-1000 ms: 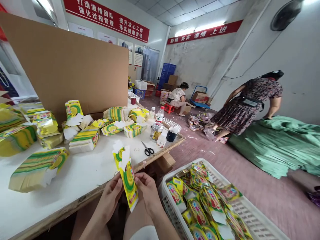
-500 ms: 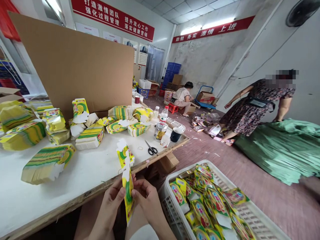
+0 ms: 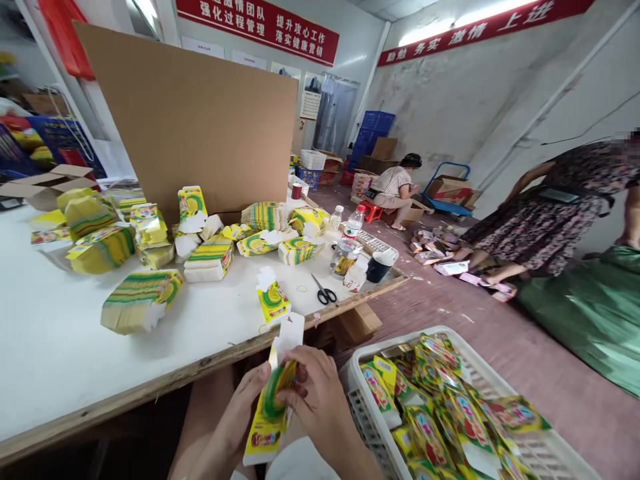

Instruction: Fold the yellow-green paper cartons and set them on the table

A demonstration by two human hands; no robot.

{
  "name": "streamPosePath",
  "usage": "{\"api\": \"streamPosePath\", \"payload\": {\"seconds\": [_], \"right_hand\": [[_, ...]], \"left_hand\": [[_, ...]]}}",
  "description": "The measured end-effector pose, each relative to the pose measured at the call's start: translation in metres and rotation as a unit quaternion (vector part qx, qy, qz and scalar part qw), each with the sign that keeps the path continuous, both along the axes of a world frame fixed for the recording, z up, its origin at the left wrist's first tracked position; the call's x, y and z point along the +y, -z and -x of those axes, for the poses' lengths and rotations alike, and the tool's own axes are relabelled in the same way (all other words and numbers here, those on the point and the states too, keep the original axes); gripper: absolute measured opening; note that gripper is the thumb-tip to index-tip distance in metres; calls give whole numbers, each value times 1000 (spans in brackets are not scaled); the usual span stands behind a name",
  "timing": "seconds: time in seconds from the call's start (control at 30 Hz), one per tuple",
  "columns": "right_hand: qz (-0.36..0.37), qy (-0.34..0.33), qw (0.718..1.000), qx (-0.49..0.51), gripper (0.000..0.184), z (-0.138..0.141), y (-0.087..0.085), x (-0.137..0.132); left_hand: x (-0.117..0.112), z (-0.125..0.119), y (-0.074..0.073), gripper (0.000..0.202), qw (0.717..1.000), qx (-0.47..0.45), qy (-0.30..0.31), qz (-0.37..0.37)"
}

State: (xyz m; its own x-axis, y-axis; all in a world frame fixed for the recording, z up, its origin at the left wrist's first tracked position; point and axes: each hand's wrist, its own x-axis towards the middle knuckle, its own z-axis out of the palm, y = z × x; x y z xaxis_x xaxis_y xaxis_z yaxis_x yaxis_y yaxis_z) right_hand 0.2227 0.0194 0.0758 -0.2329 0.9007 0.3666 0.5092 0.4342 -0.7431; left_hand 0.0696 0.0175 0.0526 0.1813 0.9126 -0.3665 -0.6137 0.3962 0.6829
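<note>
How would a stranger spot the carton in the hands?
Below the near edge of the white table, the left hand and right hand grip a yellow-green cardboard carton. Unlike the bundled cartons on top, it is held aloft, white flap up.

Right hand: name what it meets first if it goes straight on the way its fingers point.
The right hand points left, fingertips on the yellow carton, so that comes first; straight behind it probably the left hand, though depth is unclear.
</note>
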Motion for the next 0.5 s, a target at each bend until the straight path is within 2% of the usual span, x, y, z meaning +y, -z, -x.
{"api": "streamPosePath", "payload": {"seconds": [0.17,0.27,0.33,0.43,0.47,0.5], "right_hand": [[36,-18,998,52,17,6,-4,-3],[43,-44,998,32,3,6,-4,-4],[30,-33,998,32,18,5,-1,-4],[1,62,994,93,64,4,10,-3],[9,77,991,113,68,4,14,-3],[30,74,989,126,64,5,18,-3]], "left_hand": [[-4,5,-7,47,999,30,37,-16],[-3,8,-12,41,995,24,72,-72],[-2,9,-12,37,992,18,79,-101],[1,10,-9,34,993,39,49,-100],[1,9,-7,35,993,53,32,-101],[1,9,-5,36,992,69,14,-106]]}}
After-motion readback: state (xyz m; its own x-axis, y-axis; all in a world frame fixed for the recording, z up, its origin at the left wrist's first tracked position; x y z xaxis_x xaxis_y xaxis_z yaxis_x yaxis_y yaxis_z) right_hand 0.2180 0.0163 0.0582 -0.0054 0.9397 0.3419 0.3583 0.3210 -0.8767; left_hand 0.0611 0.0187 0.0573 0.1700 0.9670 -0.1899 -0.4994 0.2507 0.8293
